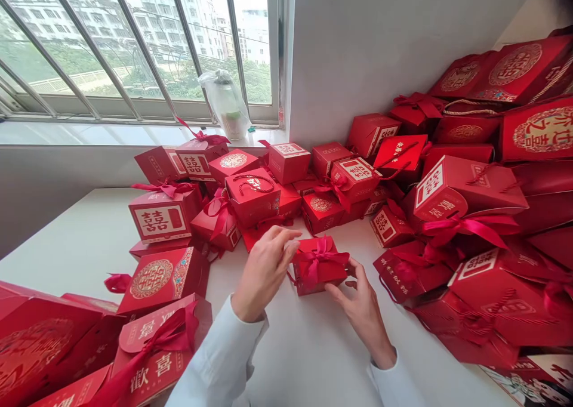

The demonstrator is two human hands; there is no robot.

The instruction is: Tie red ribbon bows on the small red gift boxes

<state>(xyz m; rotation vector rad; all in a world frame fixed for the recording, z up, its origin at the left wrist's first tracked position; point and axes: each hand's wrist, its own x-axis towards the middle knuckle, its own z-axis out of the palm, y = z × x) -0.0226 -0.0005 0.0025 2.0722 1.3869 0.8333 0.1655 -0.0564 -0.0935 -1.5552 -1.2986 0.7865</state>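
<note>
A small red gift box (308,284) with a bright pink-red ribbon bow (323,256) on top sits on the white table in front of me. My right hand (362,302) is at its right side, with thumb and fingers apart and the fingertips at the box's near right corner. At the upper left of the box is my left hand (268,270), its fingers bent but apart and pointing toward the box. Nothing shows in the left hand; whether its fingertips touch the box I cannot tell.
Red gift boxes (253,195) are heaped along the wall, with more stacks (470,186) at right and large boxes (40,341) at left. The white table (304,359) shows between them. A bagged cup (230,111) stands on the sill by the barred window.
</note>
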